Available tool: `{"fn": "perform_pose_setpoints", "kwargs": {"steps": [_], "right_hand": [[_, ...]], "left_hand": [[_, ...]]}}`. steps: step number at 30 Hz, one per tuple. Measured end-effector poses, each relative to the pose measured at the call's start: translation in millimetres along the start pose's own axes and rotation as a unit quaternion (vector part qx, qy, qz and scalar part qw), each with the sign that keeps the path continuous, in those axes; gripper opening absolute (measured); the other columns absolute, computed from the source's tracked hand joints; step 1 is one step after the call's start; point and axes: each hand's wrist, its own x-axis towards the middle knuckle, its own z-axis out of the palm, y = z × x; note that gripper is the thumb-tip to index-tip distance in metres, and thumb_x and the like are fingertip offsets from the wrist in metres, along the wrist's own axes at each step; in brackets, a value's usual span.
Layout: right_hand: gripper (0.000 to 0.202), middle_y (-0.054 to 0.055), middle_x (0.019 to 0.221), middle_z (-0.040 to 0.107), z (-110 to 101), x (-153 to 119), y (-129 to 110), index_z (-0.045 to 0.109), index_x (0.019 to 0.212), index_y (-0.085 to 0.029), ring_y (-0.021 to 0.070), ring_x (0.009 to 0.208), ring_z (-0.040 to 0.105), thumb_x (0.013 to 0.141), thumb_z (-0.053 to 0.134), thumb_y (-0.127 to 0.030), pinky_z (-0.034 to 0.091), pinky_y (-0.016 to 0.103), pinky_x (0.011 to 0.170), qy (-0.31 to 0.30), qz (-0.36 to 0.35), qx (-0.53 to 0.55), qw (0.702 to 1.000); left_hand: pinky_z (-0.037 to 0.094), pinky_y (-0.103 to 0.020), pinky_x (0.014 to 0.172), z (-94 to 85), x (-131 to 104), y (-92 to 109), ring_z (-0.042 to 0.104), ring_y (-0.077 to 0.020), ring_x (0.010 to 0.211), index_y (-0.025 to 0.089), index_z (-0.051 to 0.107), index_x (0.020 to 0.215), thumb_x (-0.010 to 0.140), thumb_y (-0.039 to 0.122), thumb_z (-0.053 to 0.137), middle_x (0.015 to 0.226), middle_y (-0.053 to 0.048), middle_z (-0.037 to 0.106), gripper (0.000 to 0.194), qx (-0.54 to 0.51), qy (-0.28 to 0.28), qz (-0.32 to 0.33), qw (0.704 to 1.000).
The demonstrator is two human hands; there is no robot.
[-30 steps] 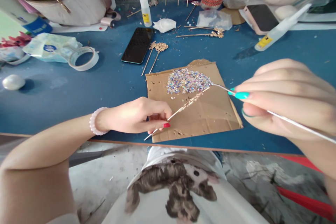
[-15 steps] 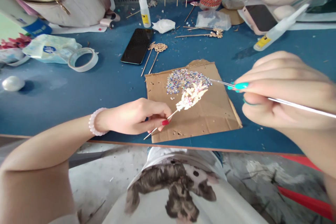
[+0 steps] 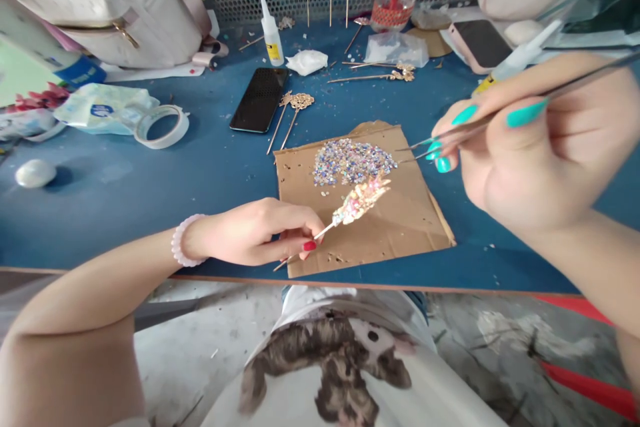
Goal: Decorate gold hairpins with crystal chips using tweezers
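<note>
My left hand (image 3: 273, 230) pinches the thin stem of a hairpin (image 3: 361, 201), whose ornate head glitters with pink and pale stones above a piece of cardboard (image 3: 400, 227). A spread pile of small shiny rhinestones (image 3: 353, 161) lies on the cardboard's upper part, just behind the hairpin's head. On the right, my right hand (image 3: 535, 140) is closed around metal tweezers (image 3: 480, 123). Their tips are apart at the pile's right edge; whether they hold a stone is too small to tell.
Behind the cardboard lie a black phone (image 3: 260, 100), two gold hairpins (image 3: 301, 102) and a glue bottle (image 3: 271, 37). A tape roll (image 3: 163, 127) and a white round object (image 3: 35, 173) are at left. Another glue bottle (image 3: 525, 50) is partly behind my right hand.
My right hand has turned and risen, and the tweezers are now seen with their arms apart. The hairpin in my left hand is slightly lower in view and tilted differently.
</note>
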Motion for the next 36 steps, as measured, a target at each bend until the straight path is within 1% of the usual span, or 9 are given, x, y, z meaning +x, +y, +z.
{"fn": "perform_pose_setpoints", "kwargs": {"steps": [1, 3, 8, 11, 13, 17, 20, 27, 36], "right_hand": [[0.029, 0.001, 0.075, 0.070, 1.3, -0.5, -0.5, 0.069, 0.091, -0.018, 0.0102, 0.054, 0.066, 0.099, 0.058, -0.043, 0.054, 0.025, 0.048, 0.035, -0.002, 0.049, 0.998], [0.025, 0.001, 0.075, 0.071, 3.6, -1.3, -2.5, 0.070, 0.088, -0.016, 0.0090, 0.052, 0.065, 0.097, 0.063, -0.039, 0.053, 0.023, 0.046, 0.041, 0.021, 0.099, 0.994], [0.025, 0.000, 0.076, 0.073, 3.7, -1.5, -7.8, 0.071, 0.088, -0.017, 0.0082, 0.055, 0.066, 0.095, 0.064, -0.039, 0.054, 0.023, 0.047, 0.018, 0.056, 0.141, 0.988], [0.023, -0.002, 0.074, 0.073, 3.4, -0.1, -11.2, 0.071, 0.087, -0.018, 0.0072, 0.057, 0.067, 0.094, 0.066, -0.039, 0.058, 0.023, 0.053, 0.006, 0.084, 0.171, 0.982], [0.021, -0.004, 0.074, 0.073, 4.4, 0.6, -15.1, 0.072, 0.087, -0.019, 0.0061, 0.059, 0.068, 0.092, 0.069, -0.039, 0.059, 0.021, 0.056, 0.001, 0.116, 0.212, 0.970], [0.014, -0.006, 0.075, 0.075, 6.1, 0.0, -22.6, 0.075, 0.089, -0.022, 0.0053, 0.062, 0.069, 0.090, 0.072, -0.036, 0.058, 0.017, 0.054, -0.021, 0.161, 0.288, 0.944], [0.012, -0.006, 0.075, 0.076, 5.6, -1.3, -23.9, 0.077, 0.091, -0.023, 0.0052, 0.061, 0.069, 0.091, 0.072, -0.033, 0.058, 0.016, 0.052, -0.024, 0.171, 0.288, 0.942], [0.010, -0.006, 0.076, 0.076, 3.9, -1.5, -22.0, 0.077, 0.092, -0.024, 0.0048, 0.060, 0.068, 0.092, 0.071, -0.031, 0.057, 0.017, 0.051, -0.024, 0.164, 0.302, 0.939], [0.012, -0.004, 0.074, 0.075, 3.1, -2.2, -21.5, 0.076, 0.089, -0.021, 0.0055, 0.061, 0.069, 0.093, 0.070, -0.030, 0.056, 0.018, 0.050, -0.018, 0.161, 0.290, 0.943]], "left_hand": [[0.050, -0.014, 0.062, -0.1, 0.0, 0.2, 0.067, -0.0073, 0.065, 0.018, 0.055, 0.104, 0.101, 0.011, 0.049, 0.084, -0.003, 0.071, 0.009, 0.003, 0.002, 0.009, 1.000], [0.051, -0.015, 0.063, -0.1, 0.1, 0.5, 0.067, -0.0077, 0.066, 0.018, 0.055, 0.105, 0.100, 0.010, 0.050, 0.084, -0.003, 0.071, 0.010, 0.011, 0.007, 0.024, 1.000], [0.051, -0.015, 0.061, 0.5, -0.1, -0.1, 0.067, -0.0074, 0.062, 0.018, 0.054, 0.106, 0.099, 0.008, 0.051, 0.084, -0.004, 0.072, 0.013, 0.012, 0.007, 0.044, 0.999], [0.051, -0.015, 0.060, 0.7, -0.8, -0.8, 0.066, -0.0069, 0.061, 0.018, 0.054, 0.107, 0.099, 0.008, 0.051, 0.085, -0.004, 0.072, 0.013, 0.010, 0.005, 0.050, 0.999], [0.051, -0.016, 0.060, 0.8, -1.2, -0.9, 0.067, -0.0074, 0.062, 0.018, 0.054, 0.107, 0.099, 0.008, 0.052, 0.085, -0.004, 0.072, 0.013, 0.014, 0.006, 0.055, 0.998], [0.051, -0.016, 0.062, 1.0, -1.0, -0.6, 0.068, -0.0083, 0.064, 0.018, 0.055, 0.107, 0.099, 0.007, 0.052, 0.084, -0.004, 0.073, 0.013, 0.026, 0.008, 0.060, 0.998], [0.051, -0.016, 0.062, 1.3, -0.7, -0.9, 0.068, -0.0082, 0.064, 0.018, 0.055, 0.107, 0.099, 0.007, 0.053, 0.085, -0.003, 0.073, 0.014, 0.027, 0.009, 0.061, 0.998], [0.051, -0.016, 0.062, 1.0, -0.6, -1.0, 0.068, -0.0080, 0.063, 0.018, 0.055, 0.107, 0.099, 0.008, 0.052, 0.086, -0.003, 0.072, 0.014, 0.021, 0.000, 0.050, 0.999], [0.052, -0.016, 0.063, 0.7, -1.3, -1.2, 0.068, -0.0078, 0.063, 0.018, 0.055, 0.108, 0.098, 0.007, 0.054, 0.087, -0.003, 0.072, 0.015, 0.027, 0.001, 0.057, 0.998]]}}
